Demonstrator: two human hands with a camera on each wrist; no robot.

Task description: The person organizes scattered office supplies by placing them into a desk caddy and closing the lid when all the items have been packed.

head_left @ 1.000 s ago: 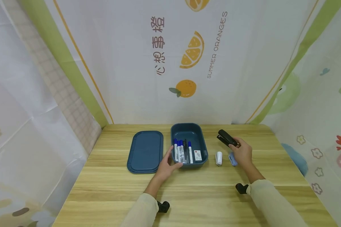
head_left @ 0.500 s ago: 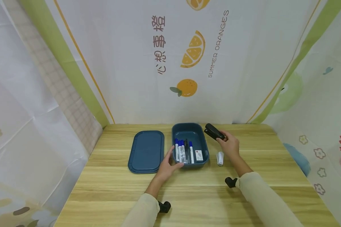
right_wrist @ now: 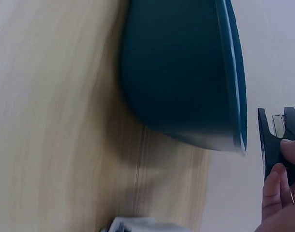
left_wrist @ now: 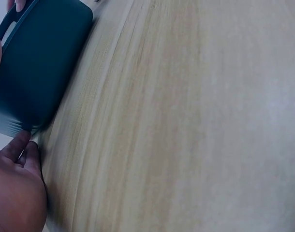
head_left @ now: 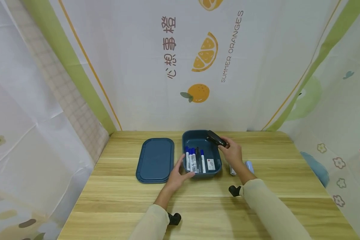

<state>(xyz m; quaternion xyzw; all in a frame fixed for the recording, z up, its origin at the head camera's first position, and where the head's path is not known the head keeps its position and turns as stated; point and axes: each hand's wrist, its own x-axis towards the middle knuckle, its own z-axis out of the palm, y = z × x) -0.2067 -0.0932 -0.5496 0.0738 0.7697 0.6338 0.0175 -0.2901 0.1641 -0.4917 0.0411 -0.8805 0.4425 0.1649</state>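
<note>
In the head view, my right hand (head_left: 232,153) holds a black stapler (head_left: 216,138) over the right rim of an open dark blue box (head_left: 198,134). In the right wrist view, thumb and fingers pinch the stapler (right_wrist: 278,140), apart from the box wall (right_wrist: 181,67). My left hand (head_left: 176,176) rests its spread fingers and thumb against the box's near left corner. In the left wrist view, its fingers (left_wrist: 22,147) touch the box side. Inside the box lie several blue-capped markers (head_left: 193,160), a black pen (head_left: 198,160) and a small white box (head_left: 211,164).
A dark blue lid (head_left: 156,160) lies flat left of the box. Right of it, partly behind the right forearm, are a small white object (head_left: 232,171) and a light blue one (head_left: 249,166). A printed curtain (head_left: 156,110) hangs behind the wooden table (head_left: 123,206).
My right hand has carried the black stapler left, from over the table to over the box's right rim. The left hand stays at the box corner.
</note>
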